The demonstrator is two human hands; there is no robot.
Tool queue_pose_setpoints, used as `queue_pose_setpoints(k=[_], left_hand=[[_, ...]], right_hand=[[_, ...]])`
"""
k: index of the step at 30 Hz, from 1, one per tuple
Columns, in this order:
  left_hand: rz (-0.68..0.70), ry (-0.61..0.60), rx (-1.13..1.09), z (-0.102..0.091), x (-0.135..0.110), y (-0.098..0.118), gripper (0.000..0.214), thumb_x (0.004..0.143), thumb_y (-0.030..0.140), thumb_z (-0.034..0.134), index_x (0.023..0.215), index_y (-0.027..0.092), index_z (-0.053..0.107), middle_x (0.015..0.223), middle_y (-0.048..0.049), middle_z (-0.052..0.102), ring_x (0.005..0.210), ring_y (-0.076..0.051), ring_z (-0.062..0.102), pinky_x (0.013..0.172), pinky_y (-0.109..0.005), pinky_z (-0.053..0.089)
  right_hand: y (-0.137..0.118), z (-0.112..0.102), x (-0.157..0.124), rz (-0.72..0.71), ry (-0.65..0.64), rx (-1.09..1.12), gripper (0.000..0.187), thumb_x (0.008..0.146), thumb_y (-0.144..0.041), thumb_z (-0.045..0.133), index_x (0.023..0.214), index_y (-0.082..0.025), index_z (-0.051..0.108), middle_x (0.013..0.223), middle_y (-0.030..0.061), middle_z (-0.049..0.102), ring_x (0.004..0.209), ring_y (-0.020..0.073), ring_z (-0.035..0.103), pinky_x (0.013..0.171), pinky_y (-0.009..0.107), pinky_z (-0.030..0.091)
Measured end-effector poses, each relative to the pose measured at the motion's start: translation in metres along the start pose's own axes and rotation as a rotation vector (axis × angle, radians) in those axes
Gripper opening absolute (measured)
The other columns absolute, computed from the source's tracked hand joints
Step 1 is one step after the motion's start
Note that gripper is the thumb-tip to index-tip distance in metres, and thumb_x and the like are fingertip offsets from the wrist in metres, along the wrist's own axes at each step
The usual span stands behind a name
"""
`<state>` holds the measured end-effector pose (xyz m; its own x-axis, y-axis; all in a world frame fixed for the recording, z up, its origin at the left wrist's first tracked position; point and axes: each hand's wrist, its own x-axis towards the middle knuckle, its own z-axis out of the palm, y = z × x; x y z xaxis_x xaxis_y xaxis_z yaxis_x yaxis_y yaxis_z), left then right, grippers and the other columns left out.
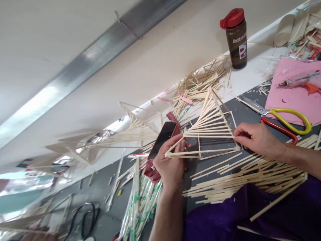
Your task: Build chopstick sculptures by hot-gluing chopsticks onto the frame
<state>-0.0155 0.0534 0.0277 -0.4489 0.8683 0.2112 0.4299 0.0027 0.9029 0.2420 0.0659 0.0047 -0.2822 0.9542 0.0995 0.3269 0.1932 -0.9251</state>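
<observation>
A frame built of thin wooden sticks (210, 124), its upper rungs fanning up to a peak, is held in front of me. My left hand (172, 160) grips its left corner, fingers curled around the sticks there. At the other side, my right hand (257, 139) pinches the right end of one of the lowest rungs, near the frame's right upright. Behind my left fingers lies a dark phone (162, 140) with a reddish strap. Loose wooden sticks (240, 177) are spread on the dark table just below the frame.
Scissors (283, 118) with yellow and red handles lie right of the frame, near pink paper (283, 87) bearing a pen-like tool. A red-lidded bottle (237, 43) stands by the wall. A stick pile (200, 83) and plastic-wrapped sticks (140, 201) flank the frame. Another stick structure stands left.
</observation>
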Motion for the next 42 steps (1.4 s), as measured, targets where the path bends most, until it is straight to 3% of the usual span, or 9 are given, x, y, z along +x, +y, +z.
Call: queue_pose_setpoints(k=[9, 21, 31, 42], left_hand=[[-0.043, 0.009, -0.038, -0.001, -0.002, 0.001, 0.036, 0.072, 0.037, 0.077, 0.103, 0.02, 0.072, 0.079, -0.0038, 0.074, 0.058, -0.013, 0.066, 0.047, -0.02, 0.048], [-0.032, 0.036, -0.028, 0.002, -0.003, 0.007, 0.031, 0.071, 0.037, 0.077, 0.093, 0.016, 0.076, 0.076, -0.0052, 0.074, 0.056, -0.013, 0.065, 0.046, -0.02, 0.048], [-0.145, 0.093, -0.059, 0.01, -0.006, 0.017, 0.035, 0.066, 0.04, 0.079, 0.09, 0.015, 0.075, 0.078, -0.006, 0.073, 0.056, -0.014, 0.065, 0.045, -0.022, 0.05], [-0.12, 0.093, -0.06, 0.01, -0.005, 0.016, 0.036, 0.066, 0.04, 0.079, 0.091, 0.014, 0.075, 0.075, -0.0053, 0.073, 0.053, -0.013, 0.063, 0.037, -0.019, 0.042]], right_hand=[[0.001, 0.001, 0.0, -0.005, 0.004, -0.036, 0.008, 0.083, -0.021, 0.061, 0.075, -0.018, 0.062, 0.061, -0.0022, 0.063, 0.055, 0.01, 0.056, 0.056, 0.022, 0.04], [0.0, 0.0, 0.001, -0.024, 0.003, -0.03, 0.008, 0.082, -0.018, 0.06, 0.075, -0.017, 0.063, 0.066, -0.002, 0.066, 0.058, 0.0085, 0.055, 0.056, 0.02, 0.039], [0.0, 0.0, 0.003, -0.043, 0.002, -0.011, 0.006, 0.081, -0.017, 0.059, 0.076, -0.016, 0.062, 0.065, -0.002, 0.062, 0.061, 0.0082, 0.055, 0.06, 0.021, 0.04], [-0.002, -0.001, 0.004, -0.082, -0.012, 0.041, 0.009, 0.079, -0.013, 0.056, 0.071, -0.016, 0.059, 0.063, -0.0034, 0.059, 0.059, 0.007, 0.05, 0.059, 0.02, 0.038]])
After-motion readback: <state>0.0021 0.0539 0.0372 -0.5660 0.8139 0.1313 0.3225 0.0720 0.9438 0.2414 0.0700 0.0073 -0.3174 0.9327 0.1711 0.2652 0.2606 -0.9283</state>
